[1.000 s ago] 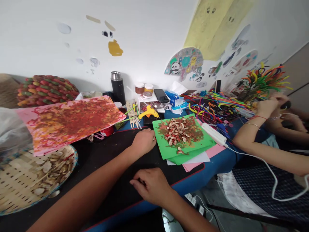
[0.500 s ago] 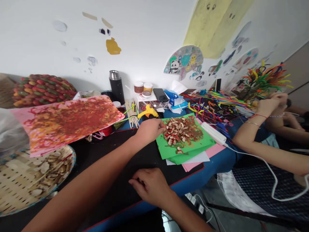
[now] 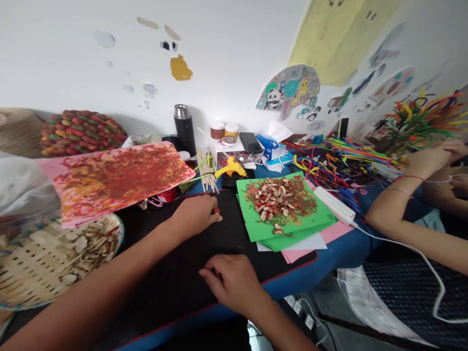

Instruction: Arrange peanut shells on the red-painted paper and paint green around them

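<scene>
Left hand [image 3: 195,214] withdrew from two green sheets [image 3: 256,230] — holding one red piece [image 3: 216,210].

A blue cloth [image 3: 292,282] covers the table, with a red-edged black mat [image 3: 175,278] spread across its near part. A woven tray [image 3: 31,270] sits at the left end; a stack of coloured paper [image 3: 312,222] overlaps the mat near the front edge. Towards the back edge are a black flask [image 3: 185,132], wooden sticks [image 3: 207,179] and a white box [image 3: 237,158].
</scene>
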A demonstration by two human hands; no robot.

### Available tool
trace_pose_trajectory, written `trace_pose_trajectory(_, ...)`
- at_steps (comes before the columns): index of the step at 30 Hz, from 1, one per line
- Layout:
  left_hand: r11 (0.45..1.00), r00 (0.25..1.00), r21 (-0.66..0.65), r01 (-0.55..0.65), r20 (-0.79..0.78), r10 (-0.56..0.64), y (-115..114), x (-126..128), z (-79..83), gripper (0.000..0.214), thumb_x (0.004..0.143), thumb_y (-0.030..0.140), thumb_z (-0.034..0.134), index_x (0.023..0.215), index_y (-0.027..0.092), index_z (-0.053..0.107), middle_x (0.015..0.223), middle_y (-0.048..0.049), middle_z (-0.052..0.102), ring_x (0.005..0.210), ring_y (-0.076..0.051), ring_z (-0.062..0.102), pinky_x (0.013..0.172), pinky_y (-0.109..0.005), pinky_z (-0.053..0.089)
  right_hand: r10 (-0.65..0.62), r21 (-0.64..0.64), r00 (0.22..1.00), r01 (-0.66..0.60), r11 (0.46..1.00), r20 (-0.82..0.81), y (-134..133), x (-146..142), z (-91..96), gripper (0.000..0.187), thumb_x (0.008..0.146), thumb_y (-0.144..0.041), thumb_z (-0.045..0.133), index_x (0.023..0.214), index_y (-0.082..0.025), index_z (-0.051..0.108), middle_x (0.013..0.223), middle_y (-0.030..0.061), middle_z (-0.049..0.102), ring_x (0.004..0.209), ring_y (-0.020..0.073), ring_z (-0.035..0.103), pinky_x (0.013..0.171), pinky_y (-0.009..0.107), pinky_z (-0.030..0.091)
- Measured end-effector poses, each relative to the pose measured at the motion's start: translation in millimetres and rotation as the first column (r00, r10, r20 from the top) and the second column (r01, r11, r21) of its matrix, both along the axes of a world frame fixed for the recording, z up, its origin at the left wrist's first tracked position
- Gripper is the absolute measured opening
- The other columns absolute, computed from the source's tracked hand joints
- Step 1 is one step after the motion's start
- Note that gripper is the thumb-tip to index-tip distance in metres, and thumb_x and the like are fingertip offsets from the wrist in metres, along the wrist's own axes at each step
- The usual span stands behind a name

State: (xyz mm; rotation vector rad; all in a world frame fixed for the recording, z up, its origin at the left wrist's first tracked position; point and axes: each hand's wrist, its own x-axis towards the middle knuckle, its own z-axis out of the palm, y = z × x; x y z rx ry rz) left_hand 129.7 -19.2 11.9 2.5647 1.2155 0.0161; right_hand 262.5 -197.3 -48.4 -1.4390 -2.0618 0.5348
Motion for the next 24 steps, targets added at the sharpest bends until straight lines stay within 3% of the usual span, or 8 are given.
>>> trace_pose_trajectory(4, 0.999, 1.000, -0.038, 0.004, 0.000, -0.004, -10.3, 0.0, -14.1, 0.014, 0.096, 0.026, 0.072, 0.109, 0.020, 0.070, 0.102, -0.0103, 0.081, 0.094, -0.030, 0.078, 0.079, -0.035, 0.053, -0.004, 0.023, 1.000, 0.004, 1.000, -0.020, 0.1, 0.1, -0.7, 0.032, 0.113, -0.039, 0.059, 0.091, -0.022, 0.074, 0.078, 0.0021, 0.081, 0.069, 0.0182, 0.076, 0.064, 0.027, 0.044)
trace_pose_trajectory(7, 0.999, 0.999, -0.047, 0.019, 0.034, -0.018, -11.8, 6.0, -14.3, 0.015, 0.099, 0.021, 0.065, 0.113, 0.020, 0.070, 0.103, -0.0106, 0.082, 0.098, -0.029, 0.079, 0.081, -0.035, 0.054, -0.015, 0.060, 0.999, 0.018, 0.998, -0.052, -0.4, 0.1, -2.8, 0.038, 0.115, -0.041, 0.054, 0.089, -0.022, 0.074, 0.074, 0.0025, 0.078, 0.064, 0.0179, 0.073, 0.062, 0.027, 0.043)
trace_pose_trajectory(14, 0.993, 0.977, -0.052, 0.105, 0.189, -0.094, -7.8, 49.1, 12.4, 0.022, 0.101, 0.023, 0.061, 0.119, 0.022, 0.074, 0.107, -0.0084, 0.084, 0.101, -0.027, 0.080, 0.085, -0.034, 0.058, -0.008, 0.098, 0.998, 0.013, 0.995, -0.059, -0.4, 0.7, -6.1, 0.042, 0.116, -0.040, 0.049, 0.086, -0.023, 0.072, 0.069, 0.0023, 0.074, 0.056, 0.0181, 0.069, 0.058, 0.029, 0.040)
trace_pose_trajectory(16, 0.989, 0.965, -0.035, 0.141, 0.229, -0.129, -10.5, 63.1, 21.2, 0.034, 0.104, 0.022, 0.057, 0.135, 0.023, 0.071, 0.115, -0.0087, 0.084, 0.104, -0.026, 0.080, 0.088, -0.033, 0.059, -0.010, 0.103, 0.998, 0.016, 0.995, -0.058, -0.3, 0.8, -5.8, 0.041, 0.116, -0.039, 0.049, 0.084, -0.023, 0.071, 0.068, 0.0019, 0.073, 0.057, 0.0182, 0.069, 0.058, 0.029, 0.040)
trace_pose_trajectory(18, 0.989, 0.958, -0.004, 0.148, 0.251, -0.142, -15.9, 66.3, 27.2, 0.053, 0.103, 0.019, 0.057, 0.156, 0.023, 0.058, 0.127, -0.0110, 0.082, 0.112, -0.027, 0.079, 0.094, -0.035, 0.059, -0.009, 0.113, 0.998, 0.017, 0.993, -0.068, -0.1, 0.8, -5.2, 0.041, 0.116, -0.038, 0.049, 0.085, -0.023, 0.070, 0.068, 0.0017, 0.072, 0.057, 0.0181, 0.068, 0.059, 0.029, 0.040)
trace_pose_trajectory(20, 0.989, 0.956, 0.034, 0.141, 0.254, -0.145, -21.7, 54.3, 29.8, 0.053, 0.102, 0.019, 0.059, 0.155, 0.021, 0.059, 0.135, -0.0123, 0.079, 0.120, -0.028, 0.076, 0.100, -0.037, 0.058, -0.008, 0.122, 0.997, 0.017, 0.992, -0.074, -0.1, 0.7, -4.7, 0.040, 0.116, -0.038, 0.049, 0.086, -0.022, 0.070, 0.068, 0.0016, 0.072, 0.056, 0.0178, 0.068, 0.059, 0.029, 0.039)
trace_pose_trajectory(22, 0.991, 0.962, 0.065, 0.116, 0.243, -0.129, -24.2, 28.3, 29.7, 0.031, 0.104, 0.019, 0.057, 0.128, 0.021, 0.075, 0.125, -0.0098, 0.081, 0.118, -0.027, 0.075, 0.104, -0.037, 0.056, -0.007, 0.130, 0.998, 0.015, 0.991, -0.065, -0.2, 0.7, -4.5, 0.041, 0.116, -0.038, 0.048, 0.085, -0.022, 0.070, 0.067, 0.0014, 0.071, 0.056, 0.0177, 0.068, 0.059, 0.030, 0.038)
trace_pose_trajectory(24, 0.994, 0.972, 0.098, 0.039, 0.228, -0.061, -21.2, -6.6, 28.6, 0.028, 0.104, 0.017, 0.052, 0.110, 0.022, 0.079, 0.115, -0.0091, 0.082, 0.114, -0.028, 0.074, 0.105, -0.039, 0.055, -0.002, 0.131, 0.999, 0.010, 0.991, -0.054, -0.5, 0.9, -4.7, 0.042, 0.116, -0.039, 0.048, 0.084, -0.022, 0.070, 0.066, 0.0011, 0.071, 0.056, 0.0176, 0.067, 0.059, 0.030, 0.038)
